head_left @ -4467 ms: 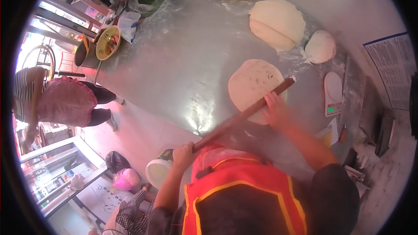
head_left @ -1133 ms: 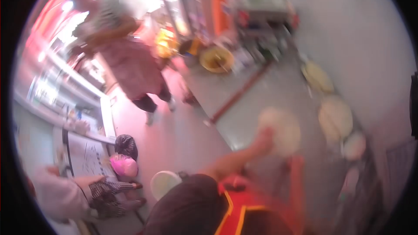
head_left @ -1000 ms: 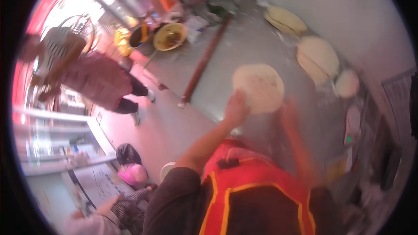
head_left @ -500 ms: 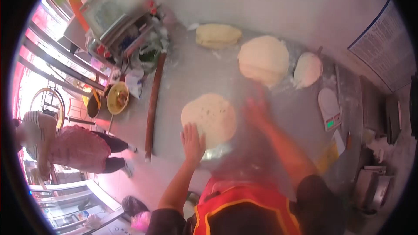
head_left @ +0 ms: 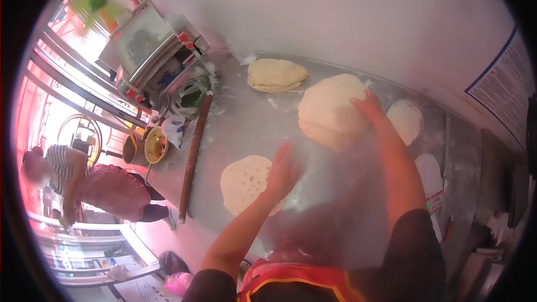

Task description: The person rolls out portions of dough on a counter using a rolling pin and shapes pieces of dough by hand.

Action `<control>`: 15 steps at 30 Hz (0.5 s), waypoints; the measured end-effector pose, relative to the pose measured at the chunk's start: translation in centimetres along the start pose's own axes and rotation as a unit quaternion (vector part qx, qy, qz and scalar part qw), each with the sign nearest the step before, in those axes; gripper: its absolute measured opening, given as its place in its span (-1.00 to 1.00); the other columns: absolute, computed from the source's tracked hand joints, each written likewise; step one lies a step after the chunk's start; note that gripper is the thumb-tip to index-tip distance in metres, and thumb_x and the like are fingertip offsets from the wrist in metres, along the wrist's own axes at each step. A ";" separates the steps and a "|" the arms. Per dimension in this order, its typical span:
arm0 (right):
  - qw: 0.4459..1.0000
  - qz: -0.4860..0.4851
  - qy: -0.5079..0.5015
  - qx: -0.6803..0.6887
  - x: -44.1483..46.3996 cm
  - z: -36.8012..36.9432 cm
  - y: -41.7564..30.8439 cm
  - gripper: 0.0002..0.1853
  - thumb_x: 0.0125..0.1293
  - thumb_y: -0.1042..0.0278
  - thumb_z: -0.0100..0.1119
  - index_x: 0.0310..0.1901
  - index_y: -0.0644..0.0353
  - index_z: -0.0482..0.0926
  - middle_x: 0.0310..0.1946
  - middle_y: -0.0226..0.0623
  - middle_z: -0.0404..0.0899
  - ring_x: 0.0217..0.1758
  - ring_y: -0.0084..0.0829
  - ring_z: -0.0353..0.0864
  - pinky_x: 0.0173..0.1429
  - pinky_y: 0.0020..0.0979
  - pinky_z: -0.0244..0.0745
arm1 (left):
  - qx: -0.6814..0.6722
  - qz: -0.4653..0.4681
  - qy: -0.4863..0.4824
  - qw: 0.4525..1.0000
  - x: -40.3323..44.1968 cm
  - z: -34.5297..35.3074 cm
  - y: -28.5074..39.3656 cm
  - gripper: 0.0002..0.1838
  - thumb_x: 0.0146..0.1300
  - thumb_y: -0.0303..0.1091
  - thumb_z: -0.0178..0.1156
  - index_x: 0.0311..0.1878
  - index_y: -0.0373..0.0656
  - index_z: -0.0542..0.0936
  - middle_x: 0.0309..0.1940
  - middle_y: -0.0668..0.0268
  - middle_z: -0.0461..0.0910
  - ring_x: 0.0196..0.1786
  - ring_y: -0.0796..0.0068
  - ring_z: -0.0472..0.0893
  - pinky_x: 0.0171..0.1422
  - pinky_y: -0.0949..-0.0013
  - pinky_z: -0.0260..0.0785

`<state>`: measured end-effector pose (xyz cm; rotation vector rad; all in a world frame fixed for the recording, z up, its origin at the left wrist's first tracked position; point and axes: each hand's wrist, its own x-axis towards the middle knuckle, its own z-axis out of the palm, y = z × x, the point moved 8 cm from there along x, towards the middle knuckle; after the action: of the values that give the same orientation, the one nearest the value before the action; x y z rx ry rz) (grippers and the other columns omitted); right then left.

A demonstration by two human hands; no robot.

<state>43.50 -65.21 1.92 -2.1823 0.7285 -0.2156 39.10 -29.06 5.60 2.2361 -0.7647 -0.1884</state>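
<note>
My right hand is at the right edge of a large pale round of dough. The thumb lies on top and the fingers curl at the rim, closed on the edge. The dough has a second layer or fold showing along its lower side. My left hand, blurred by motion, is over the right side of a flat dough round with dark specks. Its fingers look stretched out, with nothing visible in them. That hand hides part of the speckled round.
A folded dough piece lies at the back, a smaller dough piece to the right. Also on the metal table are a long rolling pin and a white scale. Bowls stand at left; another person is beyond.
My right hand has moved up and right onto the large dough's edge. My left hand has left the speckled round's lower edge and moved up and right. The view has shifted.
</note>
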 end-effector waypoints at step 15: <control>0.993 -0.110 0.034 0.038 -2.6 -1.5 -2.6 -0.53 0.01 0.33 0.34 -0.01 0.21 0.48 -0.17 0.04 0.61 -0.01 0.06 0.60 0.03 -0.14 0.49 | -0.180 -0.136 -0.028 0.974 5.1 5.0 -1.0 -0.50 0.39 -0.11 0.08 0.29 -0.20 0.45 0.19 0.10 0.51 0.18 0.19 0.54 0.30 0.27 0.32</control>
<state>41.92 -63.39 5.06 -2.1892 0.5068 -0.4252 41.96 -34.56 1.82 1.9831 -0.4082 -0.4857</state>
